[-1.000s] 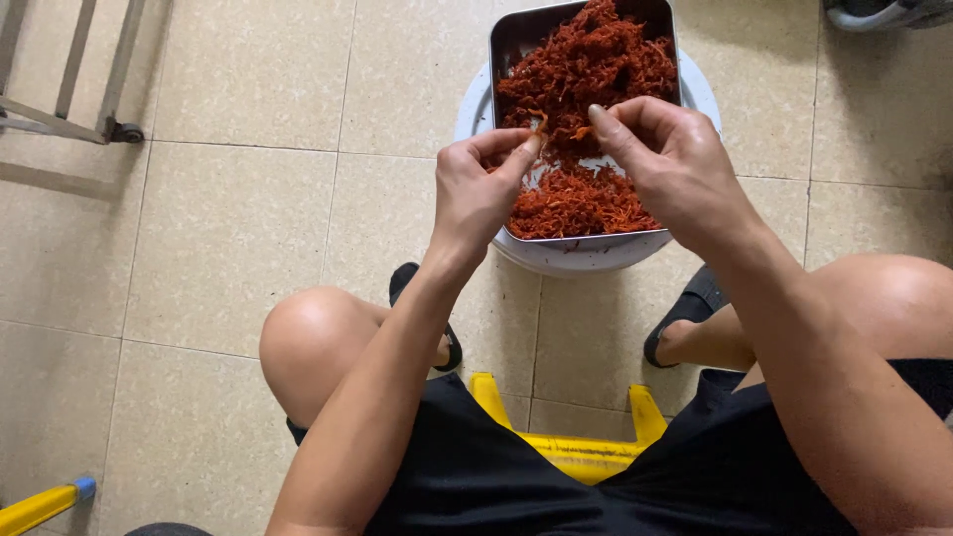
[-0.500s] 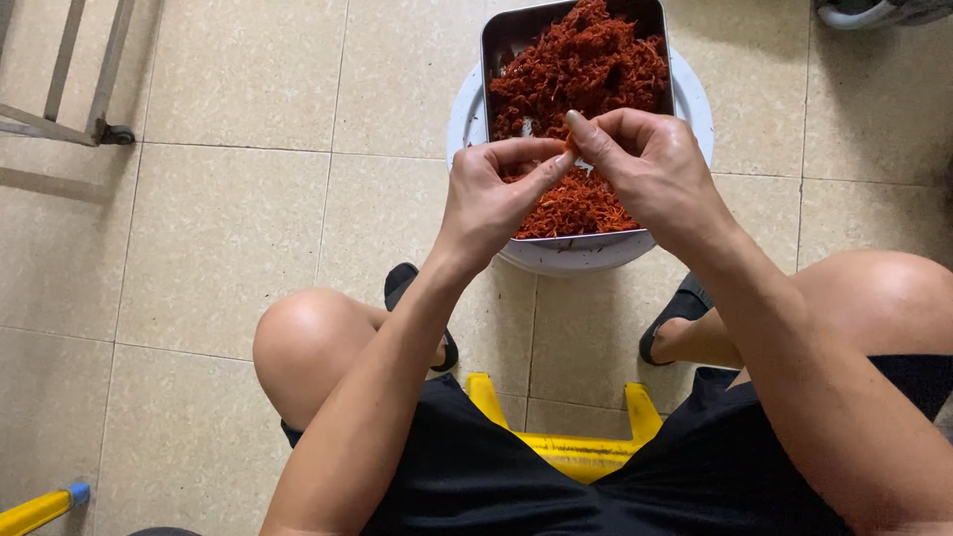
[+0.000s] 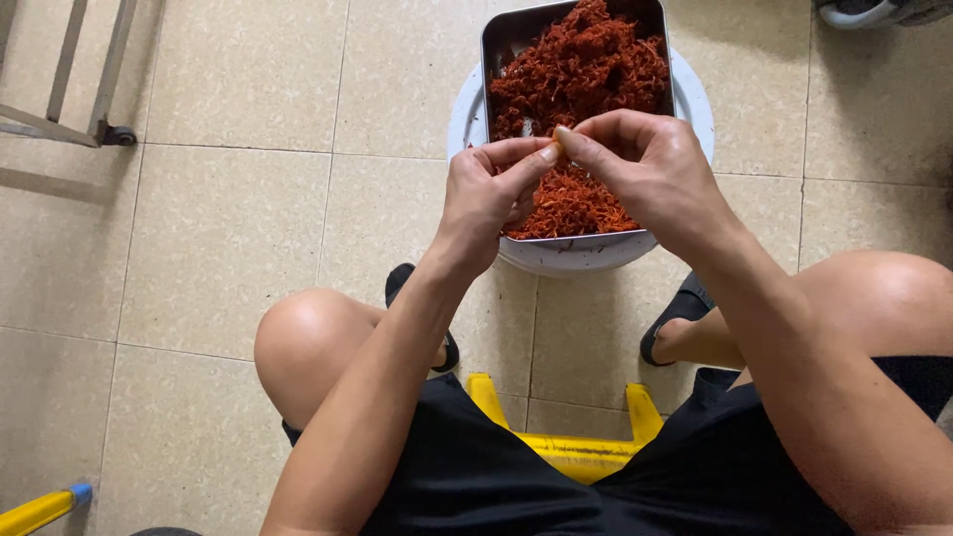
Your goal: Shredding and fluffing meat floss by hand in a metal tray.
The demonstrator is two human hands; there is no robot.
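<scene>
Red shredded strands [image 3: 586, 69] heaped in metal tray [image 3: 496, 45] at 12 o'clock | small pale piece [image 3: 558, 142] pinched between fingertips of left hand [image 3: 491, 199] and right hand [image 3: 650, 169], above tray | white basin [image 3: 467, 109] set beneath tray

The rectangular metal tray [image 3: 496, 60] heaped with shredded red-orange strands [image 3: 581, 74] sits on top of the round white plastic basin [image 3: 695, 99] — that's on the tiled floor [image 3: 228, 218] straight ahead of the knees. Left hand [image 3: 486, 199] and right hand [image 3: 650, 169] meet fingertip to fingertip over the tray's near half. Yellow plastic stool [image 3: 571, 452] is under the person, a black sandal [image 3: 675, 316] either side in front of it. A metal wheeled frame [image 3: 94, 99] stands far left — well apart from the basin.
</scene>
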